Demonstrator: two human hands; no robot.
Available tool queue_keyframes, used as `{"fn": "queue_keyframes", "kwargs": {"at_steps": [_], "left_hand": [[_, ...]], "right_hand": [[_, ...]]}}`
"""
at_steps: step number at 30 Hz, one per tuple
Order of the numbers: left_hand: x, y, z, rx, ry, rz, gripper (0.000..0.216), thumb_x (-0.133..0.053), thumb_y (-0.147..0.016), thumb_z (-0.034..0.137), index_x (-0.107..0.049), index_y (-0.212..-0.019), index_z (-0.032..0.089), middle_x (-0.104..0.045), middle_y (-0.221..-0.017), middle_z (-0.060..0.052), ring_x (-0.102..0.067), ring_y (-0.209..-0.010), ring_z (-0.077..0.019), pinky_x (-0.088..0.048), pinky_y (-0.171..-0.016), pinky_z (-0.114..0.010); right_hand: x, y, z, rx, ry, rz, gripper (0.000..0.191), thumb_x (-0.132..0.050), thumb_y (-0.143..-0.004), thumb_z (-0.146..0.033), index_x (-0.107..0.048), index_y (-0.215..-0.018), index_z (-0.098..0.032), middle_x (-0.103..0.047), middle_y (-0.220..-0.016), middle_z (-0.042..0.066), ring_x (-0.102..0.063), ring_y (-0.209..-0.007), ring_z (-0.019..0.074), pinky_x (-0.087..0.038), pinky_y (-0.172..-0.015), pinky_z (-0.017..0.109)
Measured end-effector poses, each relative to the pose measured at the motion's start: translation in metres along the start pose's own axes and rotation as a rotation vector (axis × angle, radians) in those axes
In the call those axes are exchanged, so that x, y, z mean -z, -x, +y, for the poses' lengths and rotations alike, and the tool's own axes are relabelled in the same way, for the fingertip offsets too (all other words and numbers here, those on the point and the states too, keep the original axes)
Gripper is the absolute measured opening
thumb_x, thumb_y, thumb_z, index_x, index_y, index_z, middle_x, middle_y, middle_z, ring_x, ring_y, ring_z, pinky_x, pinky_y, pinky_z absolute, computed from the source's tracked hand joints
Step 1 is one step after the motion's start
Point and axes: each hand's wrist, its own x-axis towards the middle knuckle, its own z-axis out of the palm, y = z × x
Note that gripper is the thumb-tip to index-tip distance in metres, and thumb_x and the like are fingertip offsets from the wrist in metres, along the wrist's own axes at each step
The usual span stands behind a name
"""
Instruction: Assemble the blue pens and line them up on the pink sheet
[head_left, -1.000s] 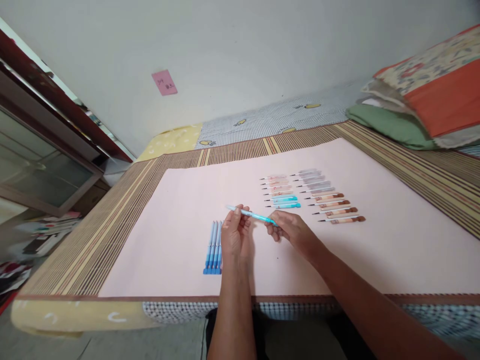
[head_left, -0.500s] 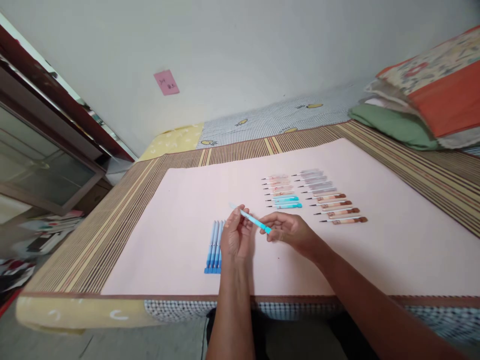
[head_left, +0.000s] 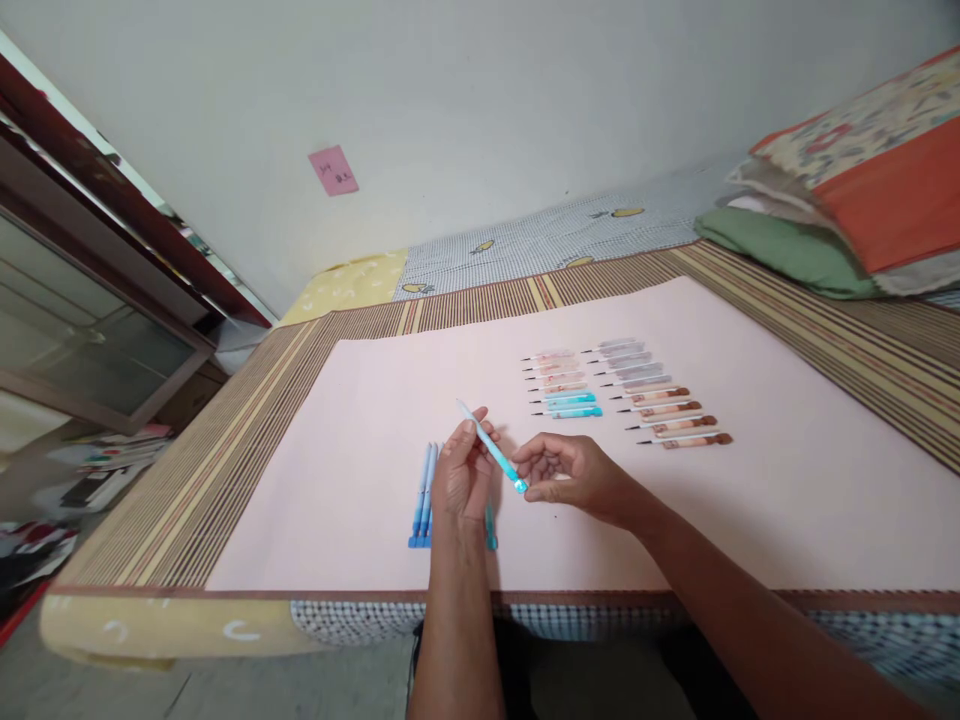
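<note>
My left hand point(head_left: 466, 468) pinches a turquoise pen point(head_left: 491, 447) near its upper, pale end, thumb on top. The pen slants down to the right. At its lower, brighter end is my right hand point(head_left: 566, 470), fingers curled and thumb tip against that end. Under my left wrist, blue pens point(head_left: 422, 495) lie side by side, partly hidden by the hand. A teal pen end point(head_left: 490, 528) peeks out to the right of the wrist. Further right, two turquoise pens with dark tips point(head_left: 574, 411) lie in a column below several pinkish ones point(head_left: 559, 367).
A second column on the pale pink sheet point(head_left: 300, 480) holds several grey pens point(head_left: 634, 365) and brown-ended pens point(head_left: 686, 440). Around the sheet runs a striped mat point(head_left: 277, 400). Folded bedding point(head_left: 795, 255) is piled at the back right; a pink note point(head_left: 334, 171) hangs on the wall.
The turquoise pen has turned steeper, its lower end swinging down and left. My left hand has shifted slightly left, uncovering the teal pen end beside the wrist.
</note>
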Motion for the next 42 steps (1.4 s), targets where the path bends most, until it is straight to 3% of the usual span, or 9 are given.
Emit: {"fn": "queue_keyframes", "kwargs": {"at_steps": [7, 19, 22, 25, 29, 37, 42], "left_hand": [[0.001, -0.001, 0.000, 0.013, 0.007, -0.015, 0.027, -0.078, -0.076, 0.018, -0.074, -0.101, 0.008, -0.070, -0.085, -0.008, -0.064, -0.072, -0.0116, -0.051, -0.068, -0.020], [-0.002, 0.003, -0.003, 0.029, -0.002, -0.086, 0.032, -0.076, -0.078, 0.020, -0.073, -0.107, 0.008, -0.071, -0.090, -0.011, -0.065, -0.076, -0.0141, -0.051, -0.070, -0.023], [-0.002, 0.002, -0.004, 0.048, 0.007, -0.080, 0.031, -0.075, -0.079, 0.019, -0.072, -0.108, 0.008, -0.071, -0.089, -0.011, -0.065, -0.075, -0.0148, -0.051, -0.069, -0.024], [-0.002, 0.002, -0.003, 0.056, 0.025, -0.063, 0.031, -0.074, -0.080, 0.017, -0.070, -0.110, 0.010, -0.071, -0.089, -0.010, -0.065, -0.074, -0.0140, -0.051, -0.066, -0.023], [-0.003, 0.001, -0.002, 0.051, 0.036, 0.015, 0.027, -0.073, -0.079, 0.015, -0.068, -0.106, 0.012, -0.070, -0.085, -0.007, -0.064, -0.070, -0.0123, -0.050, -0.061, -0.020], [0.000, -0.003, -0.002, 0.069, 0.141, 0.101, 0.010, -0.061, -0.088, 0.009, -0.065, -0.096, 0.012, -0.066, -0.083, -0.005, -0.063, -0.069, -0.0096, -0.049, -0.060, -0.017], [-0.005, -0.001, 0.000, 0.112, 0.185, 0.131, 0.012, -0.054, -0.092, 0.007, -0.065, -0.091, 0.012, -0.064, -0.082, -0.005, -0.062, -0.069, -0.0090, -0.049, -0.060, -0.016]], "right_hand": [[-0.004, 0.004, -0.010, 0.007, 0.104, 0.031, 0.031, -0.085, -0.068, -0.035, -0.071, -0.091, -0.019, -0.065, -0.075, 0.000, -0.058, -0.071, 0.0155, -0.050, -0.070, 0.030], [-0.014, 0.001, 0.002, -0.051, 0.045, -0.001, 0.022, -0.073, -0.081, -0.038, -0.065, -0.084, -0.018, -0.059, -0.069, -0.002, -0.054, -0.065, 0.0132, -0.044, -0.062, 0.027], [-0.015, 0.003, 0.001, -0.047, 0.065, -0.057, 0.025, -0.077, -0.078, -0.038, -0.063, -0.083, -0.018, -0.053, -0.067, -0.004, -0.048, -0.064, 0.0119, -0.040, -0.059, 0.025], [-0.012, 0.004, -0.003, -0.035, 0.104, -0.027, 0.032, -0.084, -0.070, -0.034, -0.063, -0.090, -0.019, -0.056, -0.072, -0.004, -0.051, -0.067, 0.0129, -0.042, -0.061, 0.026], [-0.010, 0.005, -0.008, 0.023, 0.169, 0.038, 0.027, -0.082, -0.071, -0.029, -0.064, -0.089, -0.021, -0.061, -0.075, -0.002, -0.056, -0.069, 0.0154, -0.046, -0.065, 0.029], [-0.025, 0.008, 0.001, 0.291, 0.460, -0.003, 0.017, -0.071, -0.082, -0.015, -0.066, -0.096, -0.023, -0.063, -0.090, 0.002, -0.061, -0.076, 0.0160, -0.049, -0.073, 0.030], [-0.034, 0.010, 0.009, 0.357, 0.630, -0.014, 0.010, -0.061, -0.088, -0.012, -0.061, -0.088, -0.023, -0.062, -0.083, 0.001, -0.060, -0.074, 0.0161, -0.046, -0.069, 0.028]]}}
